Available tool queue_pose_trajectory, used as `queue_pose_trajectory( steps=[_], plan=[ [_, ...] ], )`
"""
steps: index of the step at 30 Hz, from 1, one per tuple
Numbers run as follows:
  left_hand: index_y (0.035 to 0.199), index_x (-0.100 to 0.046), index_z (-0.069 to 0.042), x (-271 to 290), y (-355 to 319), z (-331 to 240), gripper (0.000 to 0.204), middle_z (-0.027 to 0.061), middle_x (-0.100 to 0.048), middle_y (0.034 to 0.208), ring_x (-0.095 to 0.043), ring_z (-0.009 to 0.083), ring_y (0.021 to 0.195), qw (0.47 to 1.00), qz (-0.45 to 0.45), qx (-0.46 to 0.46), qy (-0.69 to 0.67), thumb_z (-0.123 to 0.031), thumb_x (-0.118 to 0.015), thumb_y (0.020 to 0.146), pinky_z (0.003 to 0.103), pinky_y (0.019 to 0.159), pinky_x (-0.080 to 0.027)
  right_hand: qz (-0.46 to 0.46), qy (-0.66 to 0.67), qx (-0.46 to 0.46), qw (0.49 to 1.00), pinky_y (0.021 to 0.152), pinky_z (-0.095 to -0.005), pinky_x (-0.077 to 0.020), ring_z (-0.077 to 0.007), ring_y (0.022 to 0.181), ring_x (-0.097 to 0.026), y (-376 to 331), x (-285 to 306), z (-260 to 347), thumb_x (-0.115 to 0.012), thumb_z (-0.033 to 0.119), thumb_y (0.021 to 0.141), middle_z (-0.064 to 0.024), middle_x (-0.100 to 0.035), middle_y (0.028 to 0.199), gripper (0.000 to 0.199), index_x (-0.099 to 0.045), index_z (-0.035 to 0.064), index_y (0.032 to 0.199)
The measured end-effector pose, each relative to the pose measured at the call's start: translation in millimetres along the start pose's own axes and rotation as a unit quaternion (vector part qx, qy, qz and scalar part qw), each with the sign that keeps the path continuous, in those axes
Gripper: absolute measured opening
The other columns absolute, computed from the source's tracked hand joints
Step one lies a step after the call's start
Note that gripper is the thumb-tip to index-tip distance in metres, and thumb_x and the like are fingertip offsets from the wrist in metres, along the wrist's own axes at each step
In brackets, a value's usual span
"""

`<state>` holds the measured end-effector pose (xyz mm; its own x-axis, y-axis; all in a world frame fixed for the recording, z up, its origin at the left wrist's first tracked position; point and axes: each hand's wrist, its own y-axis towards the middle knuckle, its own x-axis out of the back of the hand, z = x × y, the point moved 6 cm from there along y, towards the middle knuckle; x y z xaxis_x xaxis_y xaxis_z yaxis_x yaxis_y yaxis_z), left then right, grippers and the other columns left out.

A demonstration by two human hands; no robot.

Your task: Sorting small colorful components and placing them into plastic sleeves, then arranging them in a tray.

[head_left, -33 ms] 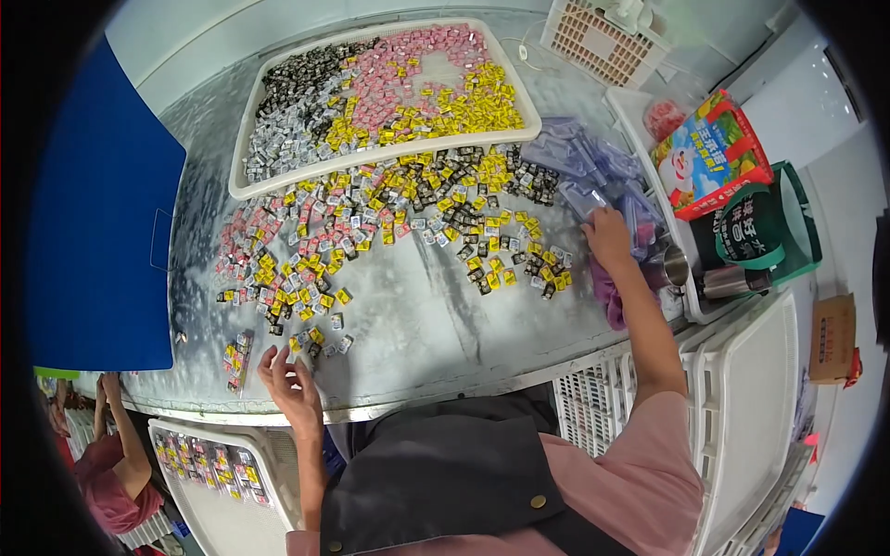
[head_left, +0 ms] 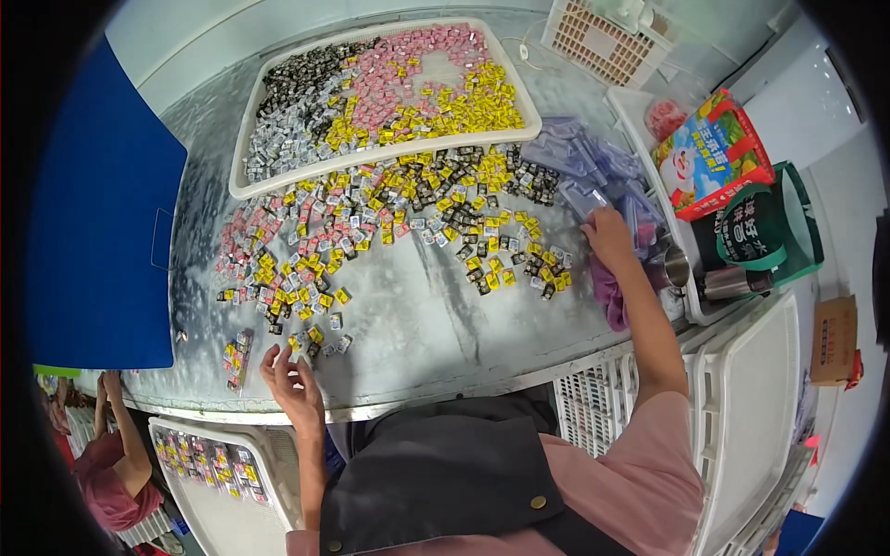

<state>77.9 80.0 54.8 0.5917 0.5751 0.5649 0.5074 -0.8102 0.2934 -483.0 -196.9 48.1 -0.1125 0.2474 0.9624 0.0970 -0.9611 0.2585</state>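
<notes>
My left hand (head_left: 297, 387) is at the table's front edge with fingers apart and curved, holding nothing. Just beyond its fingertips lie a few small wrapped pieces (head_left: 326, 348) in yellow, black and silver. To its left lies a filled clear pack (head_left: 238, 360) of the same pieces. My right hand (head_left: 609, 239) reaches to the heap of bluish clear plastic bags (head_left: 579, 157) on the right, its fingers closed on the edge of one bag (head_left: 582, 197). A purple cloth (head_left: 607, 295) lies under that wrist.
A white tray (head_left: 385, 151) of pieces sorted by colour stands at the back, with loose pieces spread before it. A blue panel (head_left: 102, 213) rises on the left. Filled packs lie in a lower white tray (head_left: 232, 528). A metal cup (head_left: 676, 267) stands right; another person (head_left: 116, 473) works lower left.
</notes>
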Motion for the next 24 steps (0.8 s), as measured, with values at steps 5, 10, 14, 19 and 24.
queue_pose_trajectory(
  steps=[5, 10, 14, 19, 24],
  plan=[
    [0.12, -0.062, -0.001, -9, -12, -14, 0.027, 0.014, -0.047, 0.132, -0.053, 0.0112, 0.077, 1.0, 0.008, 0.005, -0.009, 0.002, -0.058, 0.094, 0.024, 0.057, -0.048, 0.128, 0.195, 0.021, 0.972, 0.068, -0.0383, -0.0525, -0.0248, 0.07, -0.067, 17, -9, -18, -0.081, 0.014, 0.075, -0.0141, -0.069, 0.076, 0.019, -0.071, -0.0008, 0.083],
    [0.12, -0.063, -0.001, -13, -20, -19, 0.027, 0.0143, -0.047, 0.131, -0.054, 0.0114, 0.078, 0.999, 0.025, 0.0, 0.023, 0.002, -0.058, 0.094, 0.024, 0.058, -0.048, 0.156, 0.232, 0.027, 0.96, 0.066, -0.0327, -0.0517, -0.0181, 0.068, -0.065, 25, -13, -32, -0.082, 0.014, 0.075, -0.0113, -0.069, 0.075, 0.021, -0.073, -0.0007, 0.088],
    [0.121, -0.063, 0.0, -19, -20, -24, 0.027, 0.0147, -0.048, 0.13, -0.056, 0.0117, 0.079, 0.998, 0.047, 0.01, 0.029, 0.001, -0.058, 0.094, 0.024, 0.06, -0.049, 0.151, 0.255, 0.041, 0.954, 0.066, -0.0338, -0.0509, -0.0188, 0.067, -0.064, 26, -13, -38, -0.079, 0.016, 0.079, -0.0123, -0.068, 0.075, 0.02, -0.073, -0.0005, 0.088],
    [0.121, -0.063, -0.006, -27, -22, -29, 0.027, 0.0135, -0.052, 0.13, -0.059, 0.0139, 0.083, 0.998, 0.048, -0.01, 0.033, -0.002, -0.06, 0.094, 0.025, 0.063, -0.052, 0.117, 0.178, 0.043, 0.976, 0.073, -0.0452, -0.053, -0.0398, 0.082, -0.067, 24, -13, -32, -0.065, 0.019, 0.087, -0.0195, -0.07, 0.087, 0.02, -0.07, 0.0007, 0.086],
    [0.121, -0.063, -0.005, -33, -27, -23, 0.028, 0.0131, -0.052, 0.129, -0.06, 0.014, 0.084, 0.998, 0.063, -0.007, 0.015, 0.0, -0.061, 0.093, 0.024, 0.064, -0.051, 0.031, 0.082, 0.079, 0.993, 0.076, -0.0519, -0.0514, -0.0438, 0.088, -0.064, 12, -27, -25, -0.056, 0.015, 0.091, -0.0211, -0.067, 0.094, 0.018, -0.066, 0.0013, 0.085]
  ],
)
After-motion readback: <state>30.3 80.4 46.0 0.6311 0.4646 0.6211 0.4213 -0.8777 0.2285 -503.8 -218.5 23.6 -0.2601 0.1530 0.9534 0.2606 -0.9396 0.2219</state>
